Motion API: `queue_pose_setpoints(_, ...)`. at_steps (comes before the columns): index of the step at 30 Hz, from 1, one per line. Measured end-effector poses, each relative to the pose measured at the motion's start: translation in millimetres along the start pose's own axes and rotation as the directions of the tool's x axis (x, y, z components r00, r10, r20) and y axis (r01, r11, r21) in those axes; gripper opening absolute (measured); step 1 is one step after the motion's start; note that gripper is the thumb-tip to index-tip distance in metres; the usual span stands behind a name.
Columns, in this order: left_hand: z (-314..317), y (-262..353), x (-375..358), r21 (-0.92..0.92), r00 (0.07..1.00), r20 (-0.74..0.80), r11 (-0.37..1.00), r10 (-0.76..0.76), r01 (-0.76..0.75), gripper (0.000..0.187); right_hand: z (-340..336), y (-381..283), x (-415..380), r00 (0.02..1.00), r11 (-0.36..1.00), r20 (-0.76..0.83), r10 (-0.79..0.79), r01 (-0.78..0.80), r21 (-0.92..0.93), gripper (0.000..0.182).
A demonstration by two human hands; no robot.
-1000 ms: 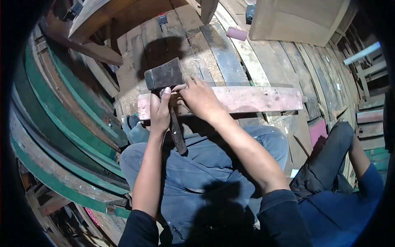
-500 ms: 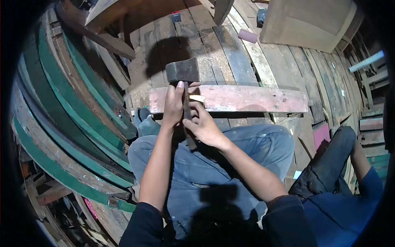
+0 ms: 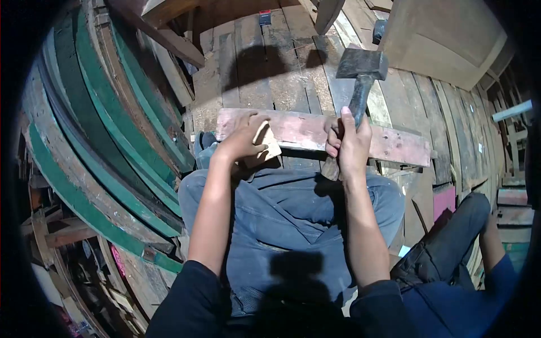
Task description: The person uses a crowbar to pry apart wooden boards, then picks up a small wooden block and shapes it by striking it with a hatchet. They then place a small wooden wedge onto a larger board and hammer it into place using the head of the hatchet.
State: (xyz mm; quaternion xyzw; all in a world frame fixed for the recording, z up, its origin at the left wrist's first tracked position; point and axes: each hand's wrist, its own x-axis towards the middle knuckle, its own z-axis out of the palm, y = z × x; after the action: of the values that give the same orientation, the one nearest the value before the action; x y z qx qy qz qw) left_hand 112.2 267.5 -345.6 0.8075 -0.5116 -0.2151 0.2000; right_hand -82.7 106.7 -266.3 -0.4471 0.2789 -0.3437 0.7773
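While the left hand (image 3: pixel 243 137) covers much of the pale block (image 3: pixel 271 147), its far edge and some of the fingertips are hidden; whether the block rests on the plank (image 3: pixel 298 125) or is held just above it, I cannot tell. That hand is half curled, thumb and fingers about the block, near the plank's left end. The right hand (image 3: pixel 350 141) is closed round the handle of the hammer (image 3: pixel 360 94), head up. A co-worker (image 3: pixel 459 298) is cut off at lower right. Any print on the red-and-black box (image 3: pixel 265 18) is too small to read. Half a second ago both hands were on the hammer, farther left; a purple roll then visible no longer shows, the hammer head now crossing that area.
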Motion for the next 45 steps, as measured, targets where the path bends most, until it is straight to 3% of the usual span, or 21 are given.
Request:
queue_pose_setpoints(4, 0.4, -2.6, -9.8, 0.081, 0.985, 0.069, 0.985, -0.160, 0.154, 0.090, -2.8, -2.1, 0.9, 0.999, 0.998, 0.000, 0.036, -0.036, 0.053, 0.024)
queue_pose_setpoints(5, 6.0, -5.2, -8.9, 0.156, 0.993, -0.077, 0.982, -0.095, 0.106, 0.086, -2.5, 0.0, 1.5, 0.999, 0.998, -0.011, 0.047, -0.046, 0.049, 0.025)
queue_pose_setpoints(8, -5.2, 2.2, 0.5, -0.042, 0.963, 0.074, 0.964, -0.260, 0.263, 0.072, -2.5, 4.1, 0.5, 0.996, 0.996, 0.021, 0.087, -0.087, 0.023, 0.029)
queue_pose_setpoints(9, -4.3, 0.4, 2.7, -0.145, 0.990, 0.117, 0.985, -0.077, 0.093, 0.057, -2.5, 5.2, 0.1, 0.995, 0.994, 0.023, 0.102, -0.103, 0.037, 0.029)
queue_pose_setpoints(12, -5.2, 6.2, 1.8, -0.081, 0.979, -0.182, 0.991, 0.091, -0.107, 0.050, -6.6, 11.4, 3.5, 0.993, 0.993, 0.042, 0.109, -0.111, 0.045, 0.031)
queue_pose_setpoints(13, -17.6, 26.8, 1.0, -0.307, 0.983, -0.168, 0.952, -0.071, 0.016, 0.045, -6.2, 11.5, 2.2, 0.993, 0.993, 0.049, 0.106, -0.108, 0.049, 0.031)
queue_pose_setpoints(16, -26.9, 13.7, 14.2, -0.317, 0.936, -0.342, 0.948, -0.085, -0.030, 0.043, -0.9, 4.4, -2.5, 0.993, 0.995, 0.066, 0.101, -0.100, -0.010, 0.032)
queue_pose_setpoints(20, -24.2, 2.4, 9.4, -0.295, 0.914, -0.336, 0.947, -0.225, 0.125, 0.037, 2.7, -3.8, -7.6, 0.983, 0.991, 0.133, 0.125, -0.116, -0.071, 0.033)
queue_pose_setpoints(21, -22.0, 0.1, 7.5, -0.268, 0.887, -0.401, 0.955, -0.228, 0.125, 0.038, 3.8, -2.6, -7.8, 0.979, 0.988, 0.143, 0.145, -0.135, -0.079, 0.031)
queue_pose_setpoints(24, -23.9, -15.5, 11.1, -0.242, 0.919, -0.360, 0.967, -0.164, 0.078, 0.044, 6.8, 9.2, -9.3, 0.960, 0.962, 0.182, 0.211, -0.171, -0.211, 0.029)
queue_pose_setpoints(25, -23.1, -19.6, 12.6, -0.247, 0.902, -0.410, 0.968, -0.137, 0.035, 0.044, 10.1, 13.6, -11.5, 0.950, 0.946, 0.182, 0.254, -0.205, -0.253, 0.028)
queue_pose_setpoints(30, -30.4, -14.2, 8.6, -0.278, 0.891, -0.399, 0.955, -0.216, 0.107, 0.036, 21.8, 34.0, -22.5, 0.925, 0.863, 0.204, 0.319, -0.195, -0.466, 0.025)
queue_pose_setpoints(34, -23.7, -31.8, 13.2, -0.287, 0.889, -0.430, 0.957, -0.156, 0.029, 0.032, 25.1, 37.8, -26.6, 0.944, 0.823, 0.276, 0.183, 0.006, -0.567, 0.026)
queue_pose_setpoints(36, -16.7, -34.6, 15.6, -0.309, 0.890, -0.424, 0.951, -0.166, 0.031, 0.031, 33.6, 31.6, -32.5, 0.946, 0.812, 0.223, 0.234, -0.064, -0.580, 0.027)
queue_pose_setpoints(40, -18.4, -32.4, 12.5, -0.258, 0.880, -0.455, 0.966, -0.140, 0.020, 0.032, 33.1, 43.9, -32.0, 0.960, 0.725, 0.232, 0.159, 0.046, -0.687, 0.025)
queue_pose_setpoints(41, -19.1, -32.2, 13.1, -0.319, 0.895, -0.408, 0.946, -0.182, 0.047, 0.033, 32.8, 41.5, -31.2, 0.954, 0.733, 0.243, 0.176, 0.038, -0.680, 0.025)
queue_pose_setpoints(45, -24.0, -28.3, 8.5, -0.336, 0.890, -0.443, 0.940, -0.107, -0.054, 0.032, 47.5, 17.1, -44.2, 0.976, 0.804, 0.210, 0.054, 0.082, -0.588, 0.023)
